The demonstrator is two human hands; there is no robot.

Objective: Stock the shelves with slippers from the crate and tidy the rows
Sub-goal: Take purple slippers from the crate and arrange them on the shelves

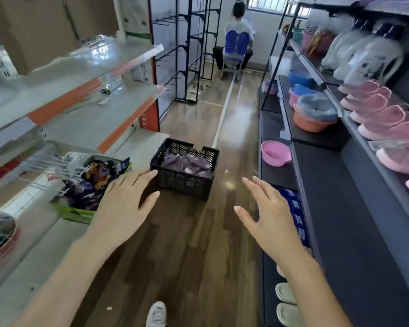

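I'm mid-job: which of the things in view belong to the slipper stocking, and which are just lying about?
For the job: black crate, purple slippers inside it, pink slippers lined on the right shelf unit, left hand, right hand, both open and empty.
Lying about: pink basin, orange basins, snack bags, scissors, seated person.

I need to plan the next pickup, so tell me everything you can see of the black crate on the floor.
The black crate is a rectangular, plastic-looking box with lattice walls and an open top; its far rim has a notch. It stands upright on the wooden floor in the aisle, partly filled with purple slippers. The left hand hovers by its near left corner, fingers straight; contact cannot be told.
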